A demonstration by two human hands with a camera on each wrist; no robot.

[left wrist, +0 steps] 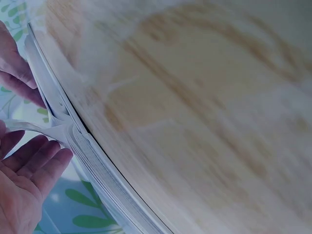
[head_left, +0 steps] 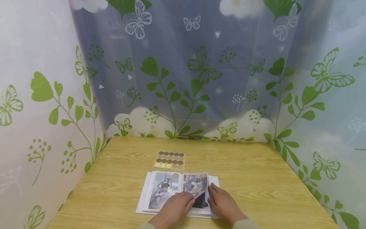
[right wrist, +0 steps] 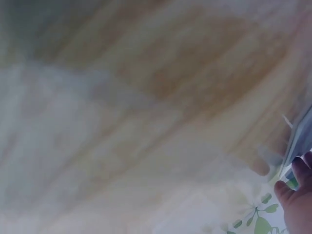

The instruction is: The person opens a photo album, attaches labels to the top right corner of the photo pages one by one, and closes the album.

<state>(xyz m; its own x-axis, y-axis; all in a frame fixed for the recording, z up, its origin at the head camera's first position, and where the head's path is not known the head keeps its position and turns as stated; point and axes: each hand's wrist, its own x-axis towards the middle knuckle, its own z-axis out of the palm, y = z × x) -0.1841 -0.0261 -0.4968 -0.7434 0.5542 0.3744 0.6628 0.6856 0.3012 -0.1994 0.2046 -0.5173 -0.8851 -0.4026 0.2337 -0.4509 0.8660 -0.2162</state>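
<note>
An open photo album (head_left: 145, 194) with white covers lies on the table, photos in its page sleeves. A cat shows in the lifted right-hand photo page (head_left: 195, 183), and a darker photo is partly visible beneath it. My left hand (head_left: 178, 205) pinches the lower edge of that lifted page; in the left wrist view the left hand (left wrist: 24, 190) has the page edge between thumb and fingers. My right hand (head_left: 224, 202) rests at the album's right edge, fingers extended against it. The right wrist view catches only part of the right hand (right wrist: 300, 200) beside the album.
Behind the album lies a sheet of round stickers (head_left: 170, 160), brown and pale yellow. The wood-grain table (head_left: 257, 178) stretches around both. Curtains (head_left: 177, 79) printed with leaves and butterflies enclose the back and sides.
</note>
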